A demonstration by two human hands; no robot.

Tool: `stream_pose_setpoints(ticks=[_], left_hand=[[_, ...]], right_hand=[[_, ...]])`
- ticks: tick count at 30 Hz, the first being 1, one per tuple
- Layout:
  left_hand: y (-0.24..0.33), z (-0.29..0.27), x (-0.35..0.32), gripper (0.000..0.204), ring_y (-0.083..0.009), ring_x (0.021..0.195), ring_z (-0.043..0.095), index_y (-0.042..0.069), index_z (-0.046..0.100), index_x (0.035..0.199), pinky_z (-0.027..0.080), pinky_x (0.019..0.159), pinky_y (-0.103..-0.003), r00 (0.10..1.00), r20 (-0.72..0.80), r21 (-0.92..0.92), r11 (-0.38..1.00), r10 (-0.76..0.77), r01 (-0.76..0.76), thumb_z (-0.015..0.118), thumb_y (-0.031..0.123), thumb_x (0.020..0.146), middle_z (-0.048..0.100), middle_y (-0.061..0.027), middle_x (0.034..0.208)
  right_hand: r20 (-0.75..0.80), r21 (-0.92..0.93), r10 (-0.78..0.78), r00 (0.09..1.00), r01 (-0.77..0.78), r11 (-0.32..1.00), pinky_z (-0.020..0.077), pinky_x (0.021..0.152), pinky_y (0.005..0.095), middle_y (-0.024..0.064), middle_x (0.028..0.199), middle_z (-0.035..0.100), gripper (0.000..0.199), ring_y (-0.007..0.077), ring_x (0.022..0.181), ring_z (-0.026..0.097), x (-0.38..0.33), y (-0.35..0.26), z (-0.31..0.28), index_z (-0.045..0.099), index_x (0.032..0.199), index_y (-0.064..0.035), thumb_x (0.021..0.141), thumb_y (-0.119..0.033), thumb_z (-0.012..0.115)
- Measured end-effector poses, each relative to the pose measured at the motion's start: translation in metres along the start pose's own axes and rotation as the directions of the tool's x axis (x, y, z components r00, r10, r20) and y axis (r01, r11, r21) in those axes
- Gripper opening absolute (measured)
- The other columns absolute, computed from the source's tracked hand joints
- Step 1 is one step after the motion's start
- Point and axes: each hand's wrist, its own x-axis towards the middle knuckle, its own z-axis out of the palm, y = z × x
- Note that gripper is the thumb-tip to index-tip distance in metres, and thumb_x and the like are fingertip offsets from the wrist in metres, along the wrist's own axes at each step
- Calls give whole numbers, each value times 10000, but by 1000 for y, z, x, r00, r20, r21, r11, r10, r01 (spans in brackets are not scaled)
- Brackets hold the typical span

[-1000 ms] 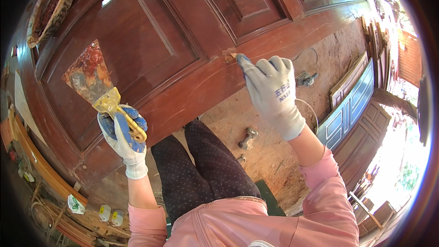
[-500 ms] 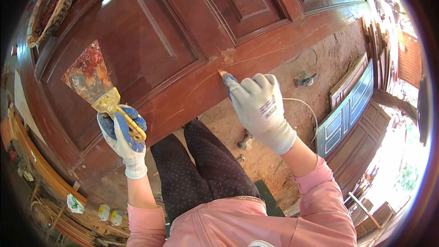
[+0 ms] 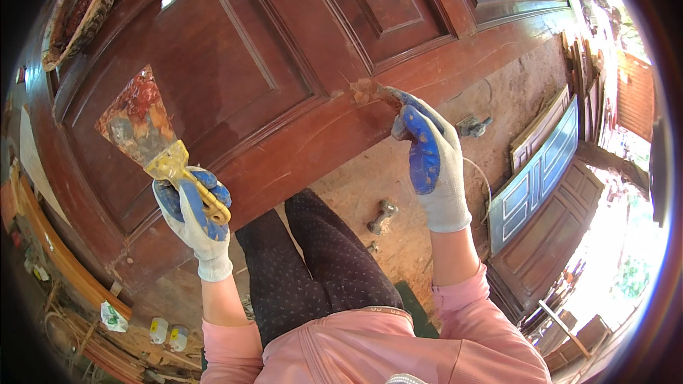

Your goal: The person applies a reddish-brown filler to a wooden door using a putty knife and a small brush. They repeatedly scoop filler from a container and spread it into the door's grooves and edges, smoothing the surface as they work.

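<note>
A wide putty knife (image 3: pixel 168 160) with a yellow handle is gripped in my left hand (image 3: pixel 192 217); reddish-brown paste coats its upright blade. Both hands wear white gloves with blue-coated palms. My right hand (image 3: pixel 430 160) is turned palm-side toward me, its fingers pinched together at the near edge of a reddish-brown panelled door (image 3: pixel 299 139). A small, brown-smeared thing shows at those fingertips; its kind is unclear. Beside them a lighter brown patch (image 3: pixel 363 90) marks the door's near rail, along with thin pale lines.
At the far left, a rough-rimmed trough (image 3: pixel 99 7) with reddish paste sits on the door. Below lie a dumbbell-shaped metal piece (image 3: pixel 383 217) and a grey tool (image 3: pixel 473 126) with a cord. Blue (image 3: pixel 537 174) and brown door panels lean on the right. Timber strips (image 3: pixel 67 242) lie left.
My right hand has moved right and turned from knuckles-up to palm-side showing, its fingertips leaving the spot left of the patch. The left hand and putty knife stay nearly still.
</note>
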Motion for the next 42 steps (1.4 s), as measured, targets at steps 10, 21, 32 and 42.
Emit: stream_pose_setpoints(ticks=[10,21,32,42], left_hand=[[40,40,22,228,-82,636,548,84,535,1240,478,549,-229,987,-5,15,987,-159,159,598,211,1062,627,-48,886],[59,60,154,183,-61,654,555,77,555,1187,482,584,-222,859,456,336,939,-233,76,586,216,1072,617,-27,883],[52,45,162,210,-83,643,552,95,538,1213,463,556,-233,855,453,292,948,-254,127,601,227,1062,625,-42,893],[54,48,160,216,-105,623,549,82,510,1210,454,541,-240,836,481,310,943,-263,118,580,230,1069,619,-56,892]], right_hand=[[-242,-440,-173,955,51,897,479,777,321,74,878,674,270,198,815,596,-4,-6,27,725,1212,22,986,-93,631],[-182,-979,-532,827,-101,178,405,795,400,31,833,552,410,244,827,535,-6,17,83,712,1304,-114,894,-129,700],[-329,-940,-507,797,-229,252,409,805,406,18,835,554,362,241,845,555,-2,11,109,712,1242,-101,882,-142,709],[-395,-918,-488,778,-313,244,398,816,412,11,854,525,443,218,846,533,-7,11,118,689,1310,-114,869,-151,713]])
